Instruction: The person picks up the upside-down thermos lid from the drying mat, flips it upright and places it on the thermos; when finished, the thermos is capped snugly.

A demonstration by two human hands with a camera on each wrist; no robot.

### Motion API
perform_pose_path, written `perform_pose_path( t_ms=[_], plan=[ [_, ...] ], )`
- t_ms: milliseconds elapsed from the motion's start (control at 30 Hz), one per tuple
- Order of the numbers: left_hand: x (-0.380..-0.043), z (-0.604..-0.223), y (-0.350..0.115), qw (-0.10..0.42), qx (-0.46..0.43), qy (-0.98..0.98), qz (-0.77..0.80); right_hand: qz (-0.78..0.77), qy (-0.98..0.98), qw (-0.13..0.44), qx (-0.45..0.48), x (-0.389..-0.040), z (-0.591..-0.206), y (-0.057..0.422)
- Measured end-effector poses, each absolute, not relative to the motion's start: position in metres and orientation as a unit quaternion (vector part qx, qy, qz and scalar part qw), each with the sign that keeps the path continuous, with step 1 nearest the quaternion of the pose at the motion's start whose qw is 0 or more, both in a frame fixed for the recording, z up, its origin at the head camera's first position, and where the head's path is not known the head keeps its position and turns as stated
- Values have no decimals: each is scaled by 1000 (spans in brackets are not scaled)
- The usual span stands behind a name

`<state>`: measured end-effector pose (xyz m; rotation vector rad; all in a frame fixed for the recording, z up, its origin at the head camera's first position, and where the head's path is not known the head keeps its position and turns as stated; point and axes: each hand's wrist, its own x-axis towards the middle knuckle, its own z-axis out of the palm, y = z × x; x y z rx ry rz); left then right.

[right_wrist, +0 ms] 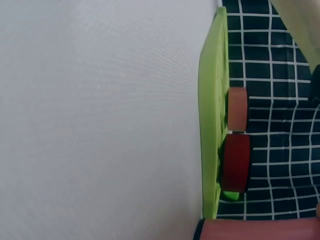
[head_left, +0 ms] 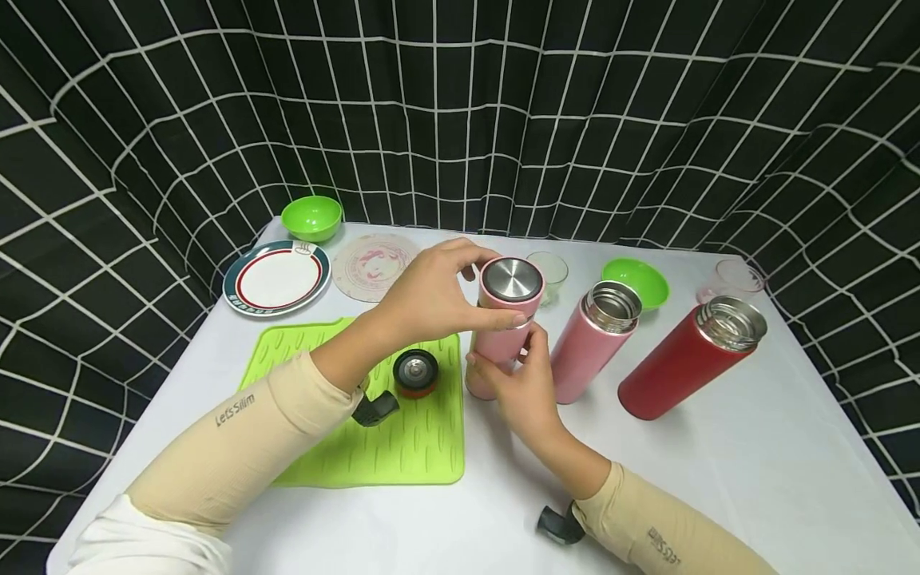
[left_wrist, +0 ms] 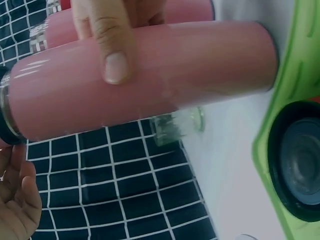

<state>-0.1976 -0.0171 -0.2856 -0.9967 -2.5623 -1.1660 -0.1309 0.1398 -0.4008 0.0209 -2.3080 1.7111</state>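
Observation:
A pink thermos bottle (head_left: pixel 497 347) with a steel-topped lid (head_left: pixel 513 279) stands upright between the two hands. My left hand (head_left: pixel 438 291) holds the lid, thumb in front and fingers behind. Lower down, my right hand (head_left: pixel 523 393) grips the bottle's body, its thumb (left_wrist: pixel 116 65) lying along the side in the left wrist view. To the right stand a second pink bottle (head_left: pixel 584 355) and a red bottle (head_left: pixel 679 363), both with bare steel mouths. A red lid (right_wrist: pixel 237 162) and a pink lid (right_wrist: pixel 237 109) rest on the green mat (head_left: pixel 424 447); my left arm hides the pink one from the head view.
Behind the mat are a rimmed plate (head_left: pixel 280 277), a green bowl (head_left: pixel 311 217) and a round pink-patterned plate (head_left: pixel 374 267). A clear glass (head_left: pixel 552 275) stands behind the bottles, with another green bowl (head_left: pixel 640 281) and a clear glass (head_left: pixel 739 275) farther right.

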Motion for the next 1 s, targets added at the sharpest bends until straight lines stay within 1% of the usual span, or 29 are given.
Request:
perform_pose_path(
  t_ms=[100, 233, 333, 367, 500, 633, 767, 900, 1000],
  plan=[
    [-199, -288, -17, 75, -339, -852, -392, 587, -797, 139, 21, -132, -401, 140],
    [-200, -291, -17, 70, -346, -849, -394, 590, -796, 133, 16, -130, -395, 138],
    [-200, -294, -18, 58, -348, -846, -399, 586, -800, 128, 12, -129, -395, 138],
    [-200, -295, -19, 50, -347, -845, -404, 584, -801, 129, 16, -132, -400, 140],
    [-200, -299, -14, 32, -337, -840, -423, 576, -805, 135, 31, -133, -400, 142],
    [-200, -307, -9, 54, -331, -823, -459, 576, -805, 137, 36, -133, -400, 143],
    [-203, -318, -8, 80, -355, -779, -511, 575, -806, 135, 38, -133, -400, 142],
    [-206, -325, -8, 81, -379, -749, -538, 572, -808, 136, 42, -134, -400, 142],
    [-206, -327, -7, 71, -381, -744, -544, 573, -807, 137, 46, -134, -399, 142]
  ],
)
